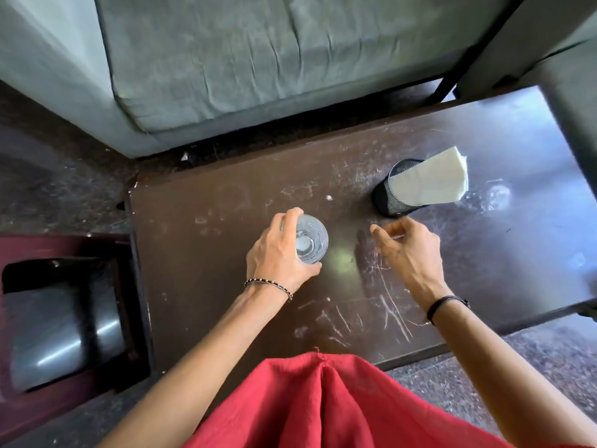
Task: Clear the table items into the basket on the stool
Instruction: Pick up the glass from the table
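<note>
Glass (311, 238), clear, round, gripped by left hand (278, 255); right hand (411, 251) loosely curled over scratched table (210, 270).

Left hand (277, 253) grips glass (310, 238) on table (210, 253).

Red top (323, 412) and one bracelet per wrist

The top fills the lower middle of the frame. It's a loose, slightly crinkly woven fabric with a fold running down the centre and a tiny thread poking up at its top edge. At the wrist of the left hand (277, 253) there's a thin beaded bracelet (268, 285), dark and pale beads alternating, with a little knotted bit at its right end. At the wrist of the right hand (408, 250) sits a plain black cord bracelet (447, 304), looks like a couple of strands, with a small knot at the outer edge.
</note>
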